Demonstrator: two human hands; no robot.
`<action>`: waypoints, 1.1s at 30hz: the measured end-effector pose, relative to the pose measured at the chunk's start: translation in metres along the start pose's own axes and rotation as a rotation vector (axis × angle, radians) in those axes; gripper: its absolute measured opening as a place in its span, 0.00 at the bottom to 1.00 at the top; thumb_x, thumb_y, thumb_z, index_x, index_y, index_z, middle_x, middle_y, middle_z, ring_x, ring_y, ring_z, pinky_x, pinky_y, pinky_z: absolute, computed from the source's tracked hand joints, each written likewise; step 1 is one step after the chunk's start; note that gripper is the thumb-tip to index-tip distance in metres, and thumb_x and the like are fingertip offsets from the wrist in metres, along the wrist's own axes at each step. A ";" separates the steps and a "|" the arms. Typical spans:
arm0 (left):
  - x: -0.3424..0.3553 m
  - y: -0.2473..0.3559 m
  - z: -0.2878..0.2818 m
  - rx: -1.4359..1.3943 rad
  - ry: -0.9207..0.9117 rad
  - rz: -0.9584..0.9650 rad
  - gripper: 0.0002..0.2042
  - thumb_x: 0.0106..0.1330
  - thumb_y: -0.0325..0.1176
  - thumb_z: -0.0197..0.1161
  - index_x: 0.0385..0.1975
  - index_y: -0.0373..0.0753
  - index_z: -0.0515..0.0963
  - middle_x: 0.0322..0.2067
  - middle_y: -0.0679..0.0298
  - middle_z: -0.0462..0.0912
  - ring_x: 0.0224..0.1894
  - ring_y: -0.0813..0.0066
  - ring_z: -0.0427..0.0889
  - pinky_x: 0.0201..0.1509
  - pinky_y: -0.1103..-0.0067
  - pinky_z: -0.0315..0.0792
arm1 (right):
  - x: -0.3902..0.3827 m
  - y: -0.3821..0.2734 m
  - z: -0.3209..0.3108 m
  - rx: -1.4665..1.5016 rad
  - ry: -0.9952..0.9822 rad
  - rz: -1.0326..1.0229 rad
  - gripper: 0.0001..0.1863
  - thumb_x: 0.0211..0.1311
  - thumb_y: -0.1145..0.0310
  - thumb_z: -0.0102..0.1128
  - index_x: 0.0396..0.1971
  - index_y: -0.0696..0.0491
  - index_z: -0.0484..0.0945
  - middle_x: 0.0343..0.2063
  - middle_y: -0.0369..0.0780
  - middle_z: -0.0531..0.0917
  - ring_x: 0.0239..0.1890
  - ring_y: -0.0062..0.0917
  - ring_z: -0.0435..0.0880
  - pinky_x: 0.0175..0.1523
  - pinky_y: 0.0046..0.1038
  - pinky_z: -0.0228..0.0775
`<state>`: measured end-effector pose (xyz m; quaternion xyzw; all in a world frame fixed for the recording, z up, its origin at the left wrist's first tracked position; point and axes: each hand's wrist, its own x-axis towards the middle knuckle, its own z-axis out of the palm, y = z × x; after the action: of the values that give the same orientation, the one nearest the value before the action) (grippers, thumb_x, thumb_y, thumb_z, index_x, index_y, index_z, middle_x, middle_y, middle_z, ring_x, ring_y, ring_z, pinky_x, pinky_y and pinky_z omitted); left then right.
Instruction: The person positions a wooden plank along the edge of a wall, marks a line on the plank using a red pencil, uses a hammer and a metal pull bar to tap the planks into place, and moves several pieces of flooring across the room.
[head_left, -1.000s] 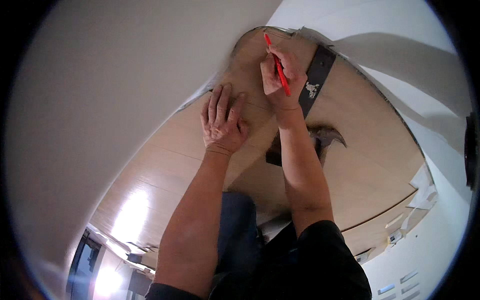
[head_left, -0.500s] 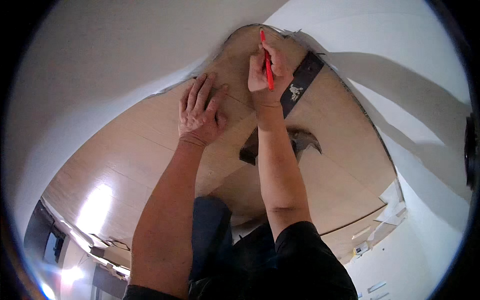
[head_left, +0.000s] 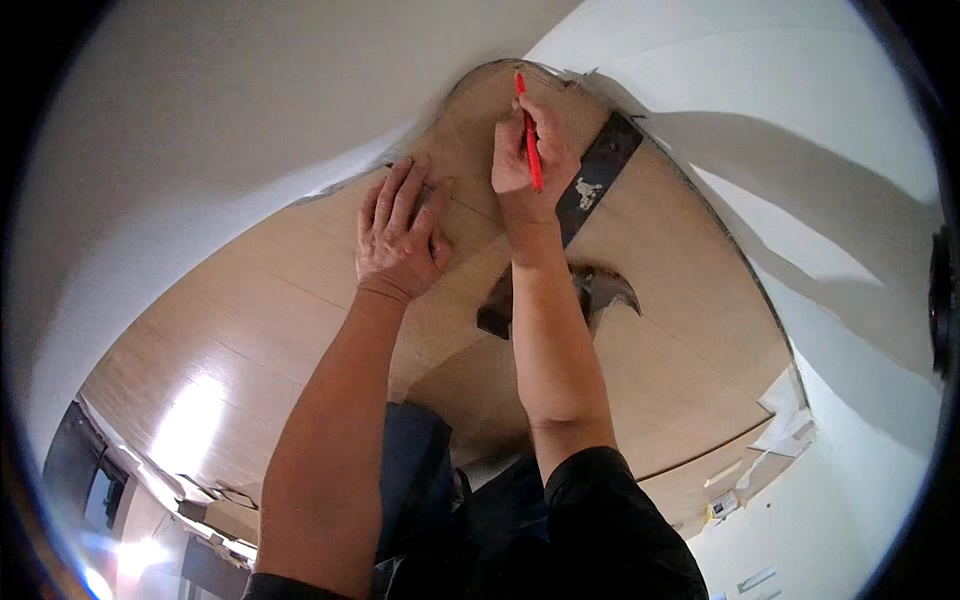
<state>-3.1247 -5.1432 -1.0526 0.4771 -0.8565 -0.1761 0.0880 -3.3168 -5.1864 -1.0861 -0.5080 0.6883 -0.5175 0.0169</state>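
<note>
My right hand (head_left: 532, 160) grips a red pencil (head_left: 533, 150), its tip at the board near the far corner. Flat on the wood-look floor boards (head_left: 300, 290) lies my left hand (head_left: 402, 230), its fingers spread and holding nothing, close to the left wall's edge. A dark metal square (head_left: 597, 180) with a pale smudge rests on the boards, passing beneath my right wrist and forearm. Beside that forearm is the curved claw of a hammer (head_left: 607, 288); my arm hides the rest of it.
A grey-white wall (head_left: 250, 110) runs along the left and a white wall (head_left: 830, 150) along the right, with a ragged gap along the floor edges. Torn paper and scraps (head_left: 785, 425) lie at the lower right. A bright lamp (head_left: 140, 555) shines at the lower left.
The view has shifted slightly, so the far corner sits a little lower. Both hands keep about the same places on the boards, and the pencil stays in my right hand.
</note>
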 end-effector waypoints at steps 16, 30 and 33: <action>0.000 0.000 -0.002 -0.001 0.013 0.004 0.32 0.54 0.33 0.60 0.65 0.54 0.75 0.73 0.62 0.65 0.75 0.61 0.62 0.78 0.58 0.55 | -0.002 0.000 -0.001 0.009 -0.040 -0.056 0.13 0.52 0.80 0.63 0.40 0.54 0.81 0.28 0.42 0.82 0.29 0.39 0.82 0.35 0.35 0.76; -0.001 -0.002 0.001 -0.014 0.015 0.009 0.32 0.54 0.33 0.59 0.66 0.55 0.74 0.73 0.61 0.65 0.75 0.58 0.62 0.77 0.57 0.55 | -0.004 -0.001 0.000 0.042 -0.090 -0.066 0.12 0.53 0.82 0.63 0.38 0.55 0.81 0.29 0.42 0.84 0.30 0.37 0.84 0.35 0.33 0.77; -0.002 -0.002 0.001 -0.005 0.009 0.008 0.33 0.54 0.34 0.59 0.66 0.55 0.74 0.73 0.61 0.65 0.75 0.59 0.62 0.77 0.57 0.54 | -0.003 -0.001 -0.001 0.004 -0.092 -0.093 0.12 0.56 0.83 0.61 0.40 0.55 0.82 0.32 0.43 0.87 0.30 0.35 0.87 0.37 0.30 0.79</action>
<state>-3.1224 -5.1427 -1.0543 0.4744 -0.8575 -0.1758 0.0938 -3.3154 -5.1831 -1.0865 -0.5626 0.6615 -0.4953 0.0257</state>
